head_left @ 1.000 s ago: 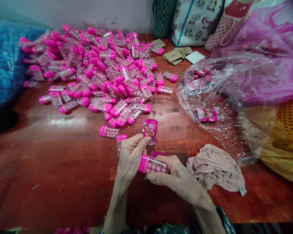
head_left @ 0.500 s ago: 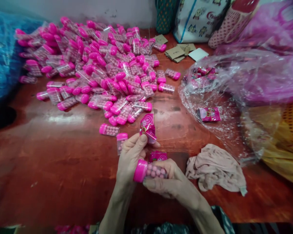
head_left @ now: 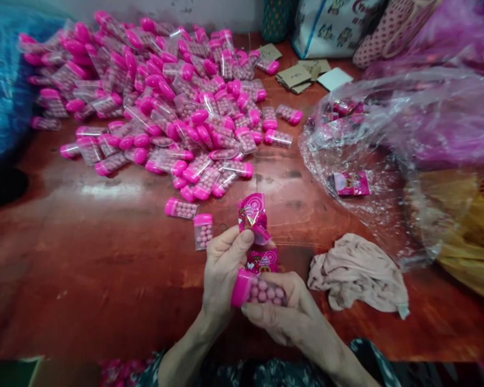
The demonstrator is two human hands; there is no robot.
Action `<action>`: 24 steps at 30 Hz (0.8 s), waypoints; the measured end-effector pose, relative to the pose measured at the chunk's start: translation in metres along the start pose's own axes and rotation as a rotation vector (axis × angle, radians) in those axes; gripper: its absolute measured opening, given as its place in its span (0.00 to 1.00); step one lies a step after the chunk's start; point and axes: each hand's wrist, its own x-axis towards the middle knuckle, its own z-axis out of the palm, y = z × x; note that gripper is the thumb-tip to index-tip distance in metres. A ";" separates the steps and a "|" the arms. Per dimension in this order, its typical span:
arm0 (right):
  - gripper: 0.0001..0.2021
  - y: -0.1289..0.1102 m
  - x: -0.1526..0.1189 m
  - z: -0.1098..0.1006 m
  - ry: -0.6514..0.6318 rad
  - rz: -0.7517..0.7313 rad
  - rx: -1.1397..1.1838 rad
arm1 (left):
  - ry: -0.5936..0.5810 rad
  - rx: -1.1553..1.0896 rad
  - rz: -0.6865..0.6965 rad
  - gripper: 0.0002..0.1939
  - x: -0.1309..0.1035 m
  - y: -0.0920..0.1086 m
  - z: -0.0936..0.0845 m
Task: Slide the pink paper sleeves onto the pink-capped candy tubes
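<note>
Between the thumb and fingers of my left hand (head_left: 225,269) is pinched a shiny pink printed sleeve (head_left: 253,215), held upright. My right hand (head_left: 290,312) grips a clear candy container (head_left: 261,291) filled with pink balls, its pink cap pointing left towards my left wrist. Just beyond the hands, another pink printed sleeve (head_left: 264,260) lies on the table, partly covered by my fingers. Two candy containers lie left of my left hand, one upright in view (head_left: 203,232) and one on its side (head_left: 181,208).
A large heap of candy containers (head_left: 157,107) spreads over the back left of the red-brown table (head_left: 105,279). At the right lie a crumpled cloth (head_left: 358,274) and a clear plastic bag (head_left: 387,145) with pink sleeves (head_left: 351,184). Cardboard pieces (head_left: 294,78) are at the back.
Both hands sit slightly further right and lower in the picture, still holding the sleeve and the candy container. More of the sleeve on the table shows. The whole view has shifted a little.
</note>
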 end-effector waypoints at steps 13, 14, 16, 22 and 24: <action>0.12 -0.008 -0.010 -0.043 0.654 -0.420 -1.106 | 0.165 -0.227 0.053 0.05 0.016 0.001 0.003; 0.12 -0.006 -0.012 -0.049 0.688 -0.503 -1.207 | 0.162 -0.225 0.053 0.05 0.014 0.000 0.004; 0.14 -0.004 -0.014 -0.057 0.752 -0.604 -1.345 | 0.157 -0.221 0.034 0.04 0.012 -0.002 0.006; 0.15 -0.013 -0.010 -0.041 1.004 -0.672 -1.296 | 0.146 -0.175 0.009 0.05 0.002 -0.013 0.012; 0.13 -0.016 -0.007 -0.030 0.864 -0.738 -1.084 | 0.100 -0.181 -0.007 0.05 -0.002 -0.016 0.015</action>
